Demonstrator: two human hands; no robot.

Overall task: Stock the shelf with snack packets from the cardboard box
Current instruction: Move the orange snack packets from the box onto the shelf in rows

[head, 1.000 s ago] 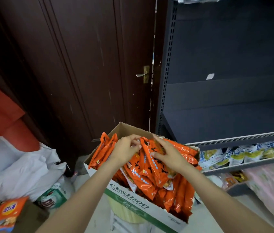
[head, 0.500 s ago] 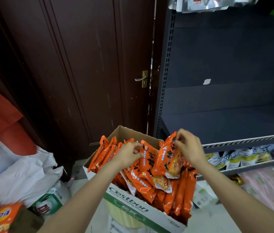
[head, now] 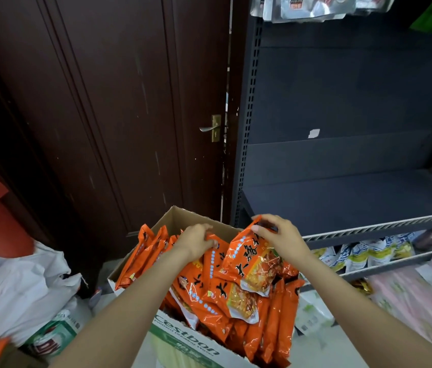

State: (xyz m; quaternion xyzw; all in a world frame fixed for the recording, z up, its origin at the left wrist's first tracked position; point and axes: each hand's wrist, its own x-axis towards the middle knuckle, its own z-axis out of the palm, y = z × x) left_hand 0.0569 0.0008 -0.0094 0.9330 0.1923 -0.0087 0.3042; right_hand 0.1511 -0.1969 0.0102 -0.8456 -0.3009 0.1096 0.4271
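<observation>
A person bends over an open brown cardboard box (head: pixel 183 219) printed with green lettering and crammed with glossy orange plastic snack packets (head: pixel 209 301). The right hand (head: pixel 279 236) pinches the top edge of one orange packet with a noodle picture (head: pixel 252 264), raised above the heap just in front of the shelf's lip; the left hand (head: pixel 196 241) curls its fingers round the top of another orange packet (head: pixel 218 244) among those standing in the box. The step in hand appears to be the pick: drawing packets out of the box. The next move would call for carrying the raised packet up and over the ribbed metal front edge of the dark grey metal shelf (head: pixel 342 205), whose board lies bare just behind the right hand. That raised lip is the one thing to clear. Around the box: a dark brown wooden door (head: pixel 108 102) with a brass lever handle (head: pixel 210 128), crumpled white plastic bags (head: pixel 18 288) at the left, white-and-yellow packets (head: pixel 363 254) on the lower tier, and silver pouches (head: pixel 307 7) hanging above.
</observation>
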